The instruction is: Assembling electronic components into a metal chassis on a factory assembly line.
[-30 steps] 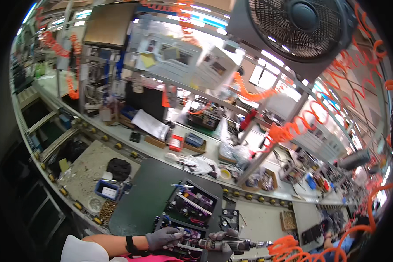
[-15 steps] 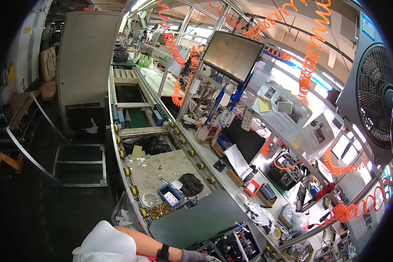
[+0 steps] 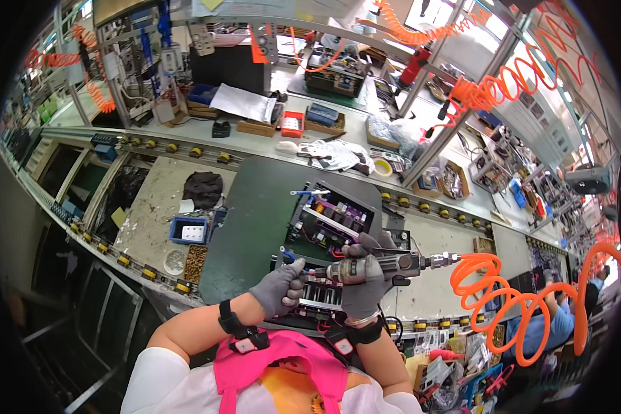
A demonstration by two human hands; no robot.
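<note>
My right hand (image 3: 364, 284), in a grey glove, wraps around a pneumatic screwdriver (image 3: 352, 270) lying level across the work. An orange coiled air hose (image 3: 486, 283) runs from its right end. At the driver's left tip is my gloved left hand (image 3: 277, 290), its fingers closed; what they pinch is too small to make out. Beneath both hands lies an open black metal unit (image 3: 321, 295) with silver fins, partly hidden. Just beyond it sits an open black chassis (image 3: 338, 217) with purple parts and wires. A blue-ended cable (image 3: 287, 254) sticks up near my left thumb.
A green board (image 3: 245, 200) bears the units on a roller line. To its left are a blue bin (image 3: 188, 230) with white pieces, a tray of brass-coloured fasteners (image 3: 195, 262) and a black bag (image 3: 203, 190). A bench (image 3: 186, 131) runs behind. A person in blue (image 3: 548, 321) sits at right.
The view has swung right and down onto the units. My right hand and the screwdriver have come into view, and my left hand is now at the driver's tip.
</note>
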